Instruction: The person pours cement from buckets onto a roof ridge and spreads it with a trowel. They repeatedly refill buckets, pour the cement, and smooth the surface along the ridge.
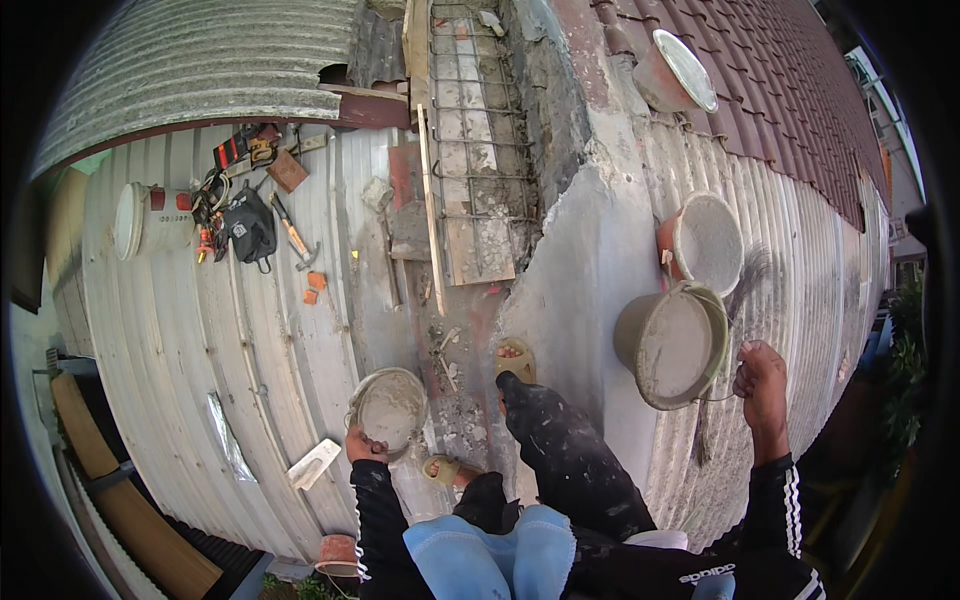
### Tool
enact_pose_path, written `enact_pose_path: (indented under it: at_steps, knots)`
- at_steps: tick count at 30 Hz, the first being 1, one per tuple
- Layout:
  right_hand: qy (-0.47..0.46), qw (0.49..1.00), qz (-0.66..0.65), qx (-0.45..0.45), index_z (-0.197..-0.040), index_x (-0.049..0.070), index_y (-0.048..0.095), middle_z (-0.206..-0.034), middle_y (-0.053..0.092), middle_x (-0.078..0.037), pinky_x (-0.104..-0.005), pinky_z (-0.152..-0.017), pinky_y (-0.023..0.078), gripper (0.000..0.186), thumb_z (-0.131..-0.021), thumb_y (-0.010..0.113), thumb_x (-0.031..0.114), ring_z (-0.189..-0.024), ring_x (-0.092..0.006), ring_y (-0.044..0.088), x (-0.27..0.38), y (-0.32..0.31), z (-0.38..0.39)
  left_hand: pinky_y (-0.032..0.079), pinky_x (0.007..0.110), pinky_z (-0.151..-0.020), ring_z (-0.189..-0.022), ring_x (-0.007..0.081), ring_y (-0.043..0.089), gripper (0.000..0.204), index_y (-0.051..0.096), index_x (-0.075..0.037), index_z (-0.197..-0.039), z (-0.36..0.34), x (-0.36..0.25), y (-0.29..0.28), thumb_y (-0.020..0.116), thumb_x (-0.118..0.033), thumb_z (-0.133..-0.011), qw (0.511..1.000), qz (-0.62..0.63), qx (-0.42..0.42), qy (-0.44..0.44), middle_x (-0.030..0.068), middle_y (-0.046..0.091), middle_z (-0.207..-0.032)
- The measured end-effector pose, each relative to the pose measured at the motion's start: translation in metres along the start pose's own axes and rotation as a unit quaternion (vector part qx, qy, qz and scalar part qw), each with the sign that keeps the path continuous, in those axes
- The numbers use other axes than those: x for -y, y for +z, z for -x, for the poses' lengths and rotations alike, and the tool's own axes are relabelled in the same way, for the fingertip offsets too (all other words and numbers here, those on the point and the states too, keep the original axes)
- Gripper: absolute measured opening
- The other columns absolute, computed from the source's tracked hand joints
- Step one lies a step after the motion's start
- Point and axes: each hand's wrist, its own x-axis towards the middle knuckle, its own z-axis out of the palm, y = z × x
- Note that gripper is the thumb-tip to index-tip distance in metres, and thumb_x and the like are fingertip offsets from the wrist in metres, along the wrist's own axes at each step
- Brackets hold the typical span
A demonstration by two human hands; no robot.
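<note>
Light-blue cloth (490, 555) lies nearest the camera at 6 o'clock, between two black sleeves with white stripes. From the sleeve at 7 o'clock, the left hand (367, 446) reaches to a shallow, round, grey-crusted bucket (392, 408) of wet grey mix. Its fingers are together and clamped on the rim at the bucket's own 7 o'clock, so the bucket lies up and slightly right of them.

Toward 4 o'clock, the right hand (762, 382) is beside a deeper, olive-green round bucket (628, 340), also filled with grey mix. Its fingers are curled together at that bucket's 4 o'clock, just off the rim; I cannot tell whether they hold a handle.

A red round bucket with a pale, coated inside (708, 243) stands just beyond the olive one, toward its 1 o'clock. From the left hand, a white, flat, oblong piece (315, 464) lies near, at 8 o'clock, on grey corrugated metal roofing (270, 345). Farther off, toward 10 o'clock, lies an orange-handled hammer (291, 230).
</note>
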Motion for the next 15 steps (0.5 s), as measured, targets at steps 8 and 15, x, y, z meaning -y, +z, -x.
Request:
enact_pose_path:
  at_steps: [8,15]
  knots:
    - [0.094,0.994,-0.043,0.029,-0.08,0.009,0.061,-0.057,0.041,0.007,-0.0243,-0.047,0.028,0.019,-0.095,0.067,0.02,-0.048,-0.0043,0.033,0.027,-0.01,-0.022,0.033,0.035,-0.045,-0.042,0.0151,0.023,0.035,0.035,-0.023,-0.066,0.171,-0.059,0.055,0.064,-0.031,-0.083,0.998,-0.06,-0.029,-0.008,-0.0043,0.025,-0.052]
    - [0.161,0.986,-0.009,0.04,-0.079,0.005,0.064,-0.058,0.045,0.006,-0.0253,-0.047,0.028,0.018,-0.093,0.069,0.016,-0.049,-0.004,0.035,0.096,-0.007,-0.045,0.033,0.037,-0.054,-0.044,0.0157,0.017,0.035,0.039,-0.019,-0.067,0.299,-0.108,0.122,0.067,-0.033,-0.08,0.996,-0.015,-0.085,-0.006,-0.0037,0.016,-0.051]
